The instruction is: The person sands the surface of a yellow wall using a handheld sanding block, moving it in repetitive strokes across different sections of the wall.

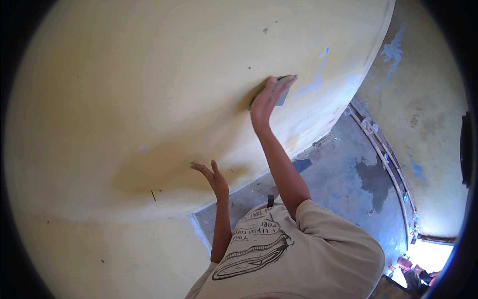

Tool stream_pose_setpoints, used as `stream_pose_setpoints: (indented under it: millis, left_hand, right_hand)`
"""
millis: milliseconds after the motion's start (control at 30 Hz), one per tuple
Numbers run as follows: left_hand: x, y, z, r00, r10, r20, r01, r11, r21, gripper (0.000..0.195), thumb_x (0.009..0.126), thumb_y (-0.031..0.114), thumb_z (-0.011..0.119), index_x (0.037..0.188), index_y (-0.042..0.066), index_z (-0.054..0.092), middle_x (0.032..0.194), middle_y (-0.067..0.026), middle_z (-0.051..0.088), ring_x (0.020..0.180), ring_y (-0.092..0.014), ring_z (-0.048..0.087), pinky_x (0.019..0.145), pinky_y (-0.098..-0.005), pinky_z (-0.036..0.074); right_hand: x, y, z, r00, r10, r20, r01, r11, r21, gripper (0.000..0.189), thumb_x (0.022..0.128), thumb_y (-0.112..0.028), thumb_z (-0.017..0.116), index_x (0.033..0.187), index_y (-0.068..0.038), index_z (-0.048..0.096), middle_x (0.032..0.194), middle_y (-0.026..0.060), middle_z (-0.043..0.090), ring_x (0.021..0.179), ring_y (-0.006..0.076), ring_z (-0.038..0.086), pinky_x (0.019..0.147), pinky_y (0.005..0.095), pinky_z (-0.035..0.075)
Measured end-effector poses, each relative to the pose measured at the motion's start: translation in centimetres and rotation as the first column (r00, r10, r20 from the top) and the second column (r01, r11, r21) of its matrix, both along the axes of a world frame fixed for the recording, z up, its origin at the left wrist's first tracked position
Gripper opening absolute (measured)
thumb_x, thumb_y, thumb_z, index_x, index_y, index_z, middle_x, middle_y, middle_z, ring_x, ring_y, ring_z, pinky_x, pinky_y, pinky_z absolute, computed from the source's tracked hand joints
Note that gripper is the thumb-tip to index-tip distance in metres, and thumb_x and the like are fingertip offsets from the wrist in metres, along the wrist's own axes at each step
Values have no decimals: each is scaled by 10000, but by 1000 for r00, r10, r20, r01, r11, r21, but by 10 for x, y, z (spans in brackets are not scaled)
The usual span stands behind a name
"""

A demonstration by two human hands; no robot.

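Note:
My right hand lies flat against a cream-painted wall, pressing a thin sheet to it. Dark edges of the sheet show past the fingers and palm, and a grey part shows beside the wrist. It may be sandpaper; the hand hides most of it. Lower and to the left, my left hand is held up at the wall with its fingers apart and nothing in it. Whether its fingertips touch the wall, I cannot tell. Bluish bare patches mark the paint right of my right hand.
A nail sticks out of the wall, left of my left hand. Long poles lie along the foot of the worn wall on the right. The concrete floor has a dark stain. Near a bright doorway a person is partly visible.

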State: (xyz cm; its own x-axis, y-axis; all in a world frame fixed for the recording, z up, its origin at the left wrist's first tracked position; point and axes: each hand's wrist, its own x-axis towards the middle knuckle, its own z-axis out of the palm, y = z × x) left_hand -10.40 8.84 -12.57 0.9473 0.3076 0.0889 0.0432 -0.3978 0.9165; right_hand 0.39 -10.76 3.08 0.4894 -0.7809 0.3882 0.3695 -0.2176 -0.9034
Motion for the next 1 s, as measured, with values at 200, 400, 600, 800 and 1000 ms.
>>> stream_pose_setpoints:
  millis: [200,400,600,800,1000]
  left_hand:
    - [-4,-47,0,988,-33,148,70,965,-252,793,1039,361,416,1539,98,-141,1613,-134,-169,1492,-336,96,1189,-433,233]
    - [6,-82,6,983,-37,177,75,974,-214,776,1043,385,394,1543,101,-127,1613,-136,-166,1492,-329,100,1193,-442,222]
    - [2,-119,9,983,-72,170,107,972,-208,762,1046,430,357,1546,104,-117,1614,-140,-162,1498,-316,76,1201,-423,197]
    - [12,-131,-9,993,-19,114,25,998,-50,756,1049,429,359,1548,122,-118,1618,-117,-160,1499,-298,62,1203,-428,191]
    - [12,-146,2,986,40,160,18,938,-345,738,1051,394,380,1555,163,-108,1631,-54,-120,1494,-295,109,1188,-454,237]
  right_hand:
    - [-29,32,-17,976,211,45,-204,971,-127,726,1065,-366,289,1507,59,-99,1595,242,-138,1488,359,-106,1199,434,-37]
    - [5,-118,-30,993,108,-46,-82,918,389,723,1065,-337,319,1496,96,-66,1593,260,-106,1494,335,-84,1209,395,-36]
    - [-47,-65,-30,874,481,-61,-477,876,67,764,1065,-401,265,1476,112,-124,1568,275,-194,1470,362,-178,1194,433,-80]
    - [-20,-129,-62,904,412,-118,-378,896,234,829,1045,-507,288,1503,26,-151,1605,172,-177,1491,253,-126,1205,361,-9]
    - [-33,-119,-50,897,426,-123,-412,903,121,842,1037,-524,270,1497,43,-149,1581,214,-222,1482,303,-157,1202,404,-20]
